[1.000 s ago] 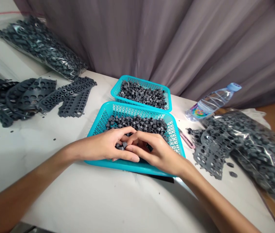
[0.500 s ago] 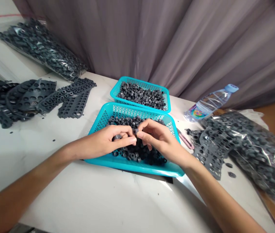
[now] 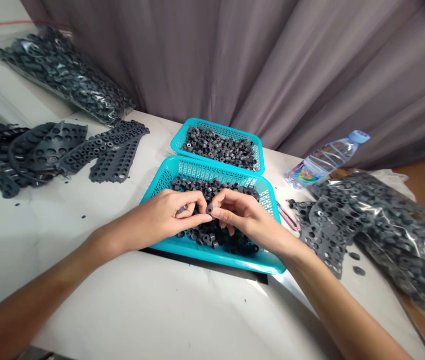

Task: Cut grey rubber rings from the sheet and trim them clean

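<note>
Fingertips of left hand [image 3: 165,216] and right hand [image 3: 244,216], risen out of the centre-frame basket [image 3: 212,253], jointly pinch one grey ring [image 3: 209,207].

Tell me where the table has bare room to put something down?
Widest bare table lies in front of the near basket, toward the person. Another patch sits between that basket and the left rubber sheets, dotted with specks. Right of the basket is crowded: loose sheets, bag, bottle.
</note>
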Tool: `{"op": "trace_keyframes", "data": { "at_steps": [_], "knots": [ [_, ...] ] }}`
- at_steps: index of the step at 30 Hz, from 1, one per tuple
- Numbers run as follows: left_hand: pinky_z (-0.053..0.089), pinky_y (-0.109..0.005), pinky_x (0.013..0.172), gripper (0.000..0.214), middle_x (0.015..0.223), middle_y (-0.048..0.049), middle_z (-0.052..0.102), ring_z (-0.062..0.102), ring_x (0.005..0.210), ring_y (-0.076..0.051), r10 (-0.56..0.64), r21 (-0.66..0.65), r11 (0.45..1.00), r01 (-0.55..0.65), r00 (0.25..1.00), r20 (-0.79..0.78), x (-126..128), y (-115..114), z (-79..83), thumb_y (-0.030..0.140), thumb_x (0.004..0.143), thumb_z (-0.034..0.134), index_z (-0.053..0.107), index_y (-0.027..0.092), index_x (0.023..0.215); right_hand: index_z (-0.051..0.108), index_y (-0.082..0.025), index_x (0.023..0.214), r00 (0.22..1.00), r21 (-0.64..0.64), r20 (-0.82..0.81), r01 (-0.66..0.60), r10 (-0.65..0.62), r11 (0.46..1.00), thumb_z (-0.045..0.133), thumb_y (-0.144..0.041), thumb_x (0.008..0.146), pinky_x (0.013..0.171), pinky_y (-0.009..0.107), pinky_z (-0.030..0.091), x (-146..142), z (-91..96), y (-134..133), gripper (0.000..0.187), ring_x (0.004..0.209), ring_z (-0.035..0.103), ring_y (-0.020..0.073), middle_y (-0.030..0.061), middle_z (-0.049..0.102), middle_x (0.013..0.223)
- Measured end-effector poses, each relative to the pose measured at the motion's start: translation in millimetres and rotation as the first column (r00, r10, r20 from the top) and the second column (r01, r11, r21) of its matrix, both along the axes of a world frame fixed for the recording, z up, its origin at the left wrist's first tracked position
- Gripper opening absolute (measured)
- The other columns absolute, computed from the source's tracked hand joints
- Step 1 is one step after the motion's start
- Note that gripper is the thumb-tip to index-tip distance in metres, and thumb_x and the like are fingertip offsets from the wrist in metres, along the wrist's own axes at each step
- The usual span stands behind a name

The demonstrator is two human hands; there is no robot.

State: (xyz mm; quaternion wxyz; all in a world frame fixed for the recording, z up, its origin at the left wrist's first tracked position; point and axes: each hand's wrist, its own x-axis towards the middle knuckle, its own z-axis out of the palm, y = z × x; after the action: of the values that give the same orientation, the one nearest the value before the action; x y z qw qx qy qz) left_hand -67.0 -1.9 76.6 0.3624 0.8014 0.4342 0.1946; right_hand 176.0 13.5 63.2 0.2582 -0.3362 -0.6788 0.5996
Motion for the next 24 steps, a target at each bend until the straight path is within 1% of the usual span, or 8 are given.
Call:
{"op": "trace_keyframes", "data": {
  "at_steps": [3, 8, 10, 15, 19, 24],
  "knots": [
    [0.033, -0.025, 0.059, 0.034, 0.070, 0.0066, 0.044, 0.044, 0.059, -0.012, 0.009, 0.036, 0.999, -0.008, 0.999, -0.033, 1, -1, 1.1, 0.058, 0.102, 0.061, 0.065, 0.025, 0.101, 0.064, -0.020, 0.098, 1.000, 0.000, 0.006, 0.004, -0.004, 1.000, 0.071, -0.046, 0.101, 0.061, 0.023, 0.046, -1, 1.9, -1, 0.027, 0.070, 0.052, 0.0114, -0.0013, 0.060, 0.087],
    [0.035, -0.025, 0.059, 0.034, 0.072, 0.0063, 0.046, 0.045, 0.057, -0.012, 0.052, 0.134, 0.990, -0.042, 0.996, -0.070, 2, -3, 1.0, 0.059, 0.105, 0.056, 0.063, 0.026, 0.108, 0.064, -0.019, 0.096, 0.999, 0.007, 0.020, 0.028, -0.028, 1.000, 0.071, -0.047, 0.101, 0.059, 0.023, 0.045, -3, 4.6, -2, 0.029, 0.069, 0.052, 0.0115, -0.0023, 0.057, 0.083],
    [0.035, -0.025, 0.058, 0.030, 0.071, 0.0069, 0.045, 0.045, 0.056, -0.011, 0.050, 0.156, 0.987, -0.037, 0.996, -0.080, 2, -3, -1.1, 0.055, 0.106, 0.057, 0.064, 0.026, 0.110, 0.064, -0.019, 0.096, 0.999, 0.010, 0.028, 0.036, -0.036, 0.999, 0.070, -0.047, 0.101, 0.059, 0.023, 0.045, -3, 4.6, -3, 0.029, 0.069, 0.052, 0.0114, -0.0019, 0.058, 0.084],
    [0.038, -0.023, 0.063, 0.012, 0.072, 0.0076, 0.045, 0.049, 0.062, -0.011, 0.083, 0.246, 0.967, -0.063, 0.994, -0.072, 2, -3, -9.0, 0.036, 0.105, 0.063, 0.065, 0.027, 0.112, 0.064, -0.019, 0.096, 0.997, 0.010, 0.036, 0.062, -0.062, 0.998, 0.070, -0.048, 0.101, 0.059, 0.024, 0.046, -2, 3.1, -3, 0.030, 0.069, 0.053, 0.0111, -0.0012, 0.059, 0.085],
    [0.041, -0.022, 0.067, 0.013, 0.074, 0.0081, 0.044, 0.051, 0.064, -0.010, 0.093, 0.305, 0.949, -0.075, 0.995, -0.044, 0, -3, -12.3, 0.032, 0.103, 0.067, 0.065, 0.027, 0.114, 0.064, -0.019, 0.097, 0.998, 0.014, 0.033, 0.055, -0.056, 0.998, 0.070, -0.048, 0.101, 0.058, 0.024, 0.046, -2, 2.6, -3, 0.030, 0.070, 0.052, 0.0116, -0.0012, 0.059, 0.085],
    [0.042, -0.022, 0.068, 0.013, 0.074, 0.0084, 0.045, 0.051, 0.064, -0.009, 0.074, 0.342, 0.938, -0.061, 0.997, -0.025, 0, -4, -11.7, 0.028, 0.103, 0.066, 0.065, 0.026, 0.116, 0.064, -0.020, 0.098, 0.998, -0.003, 0.031, 0.048, -0.048, 0.999, 0.069, -0.048, 0.102, 0.058, 0.023, 0.047, -2, 3.1, -3, 0.029, 0.070, 0.052, 0.0113, -0.0013, 0.059, 0.086]
  ]
}}
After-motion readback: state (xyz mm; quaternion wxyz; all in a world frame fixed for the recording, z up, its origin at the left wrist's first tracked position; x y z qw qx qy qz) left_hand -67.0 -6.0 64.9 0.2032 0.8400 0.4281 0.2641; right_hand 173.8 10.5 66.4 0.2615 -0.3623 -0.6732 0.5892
